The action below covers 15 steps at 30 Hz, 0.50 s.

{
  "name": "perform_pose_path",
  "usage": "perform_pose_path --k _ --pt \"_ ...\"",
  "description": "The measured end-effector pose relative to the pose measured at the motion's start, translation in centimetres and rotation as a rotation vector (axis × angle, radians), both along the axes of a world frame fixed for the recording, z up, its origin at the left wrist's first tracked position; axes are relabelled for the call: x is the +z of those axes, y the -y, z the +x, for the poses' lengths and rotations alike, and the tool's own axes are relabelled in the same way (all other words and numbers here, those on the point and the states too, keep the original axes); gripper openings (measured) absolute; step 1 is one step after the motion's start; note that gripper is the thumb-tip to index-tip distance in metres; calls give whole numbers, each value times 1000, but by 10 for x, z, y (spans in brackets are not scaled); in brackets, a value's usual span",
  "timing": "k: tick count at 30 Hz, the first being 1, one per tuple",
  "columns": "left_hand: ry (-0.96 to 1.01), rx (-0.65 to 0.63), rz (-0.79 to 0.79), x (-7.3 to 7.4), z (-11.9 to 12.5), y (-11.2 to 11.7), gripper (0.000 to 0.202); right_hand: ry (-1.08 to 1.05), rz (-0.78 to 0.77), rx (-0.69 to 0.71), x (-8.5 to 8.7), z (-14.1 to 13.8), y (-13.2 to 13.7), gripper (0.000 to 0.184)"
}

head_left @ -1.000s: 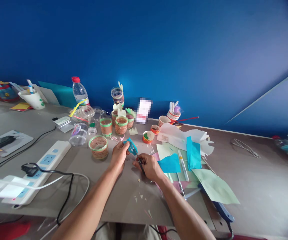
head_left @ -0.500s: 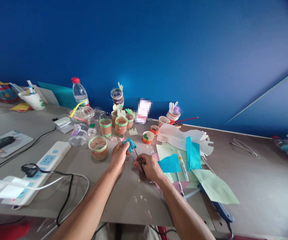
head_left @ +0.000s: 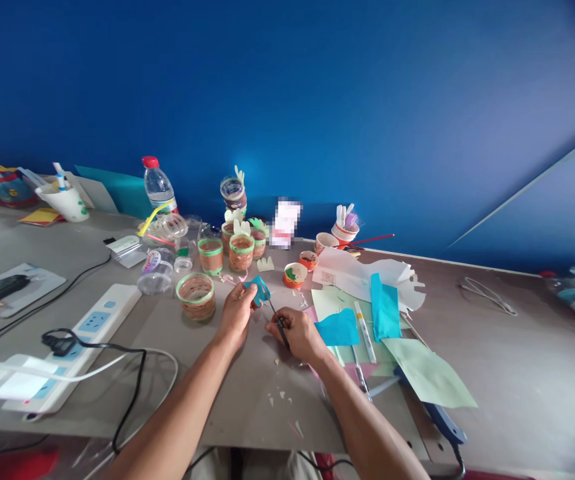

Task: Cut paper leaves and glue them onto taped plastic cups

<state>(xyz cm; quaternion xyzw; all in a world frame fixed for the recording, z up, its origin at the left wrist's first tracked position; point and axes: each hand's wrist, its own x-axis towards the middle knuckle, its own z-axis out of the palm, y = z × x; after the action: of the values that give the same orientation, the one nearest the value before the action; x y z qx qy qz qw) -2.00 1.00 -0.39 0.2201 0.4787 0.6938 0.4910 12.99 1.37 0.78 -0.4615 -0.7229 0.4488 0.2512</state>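
My left hand [head_left: 238, 308] pinches a small piece of blue paper [head_left: 261, 291] above the middle of the table. In my right hand [head_left: 294, 331] is a pair of scissors [head_left: 280, 327] with dark handles, its blades reaching up to the blue paper's right edge. Left of my left hand stands a brown-wrapped cup with a green rim [head_left: 196, 295]. Behind it are more wrapped cups, one being a cup with a pale paper cutout [head_left: 241, 251]. Small paper scraps [head_left: 282, 395] lie below my right hand.
Right of my hands lie blue paper sheets [head_left: 338, 327], a marker [head_left: 365, 331] and a pale green sheet [head_left: 430, 371]. A power strip [head_left: 102, 323] with cables lies at the left. At the back stand a plastic bottle [head_left: 158, 187] and a stack of paper cups [head_left: 344, 231].
The blue paper in my left hand has turned slightly and shows a broader face beside the scissor blades. Both hands stay in nearly the same place.
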Motion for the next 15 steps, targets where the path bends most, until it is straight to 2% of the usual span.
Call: perform_pose_path --k 4,15 --pt "29 -13 25 2 1 0 32 -14 -10 -4 0 0 0 20" --pt "-137 0 -51 0 -3 -2 31 -29 -24 -26 0 -2 -1 17"
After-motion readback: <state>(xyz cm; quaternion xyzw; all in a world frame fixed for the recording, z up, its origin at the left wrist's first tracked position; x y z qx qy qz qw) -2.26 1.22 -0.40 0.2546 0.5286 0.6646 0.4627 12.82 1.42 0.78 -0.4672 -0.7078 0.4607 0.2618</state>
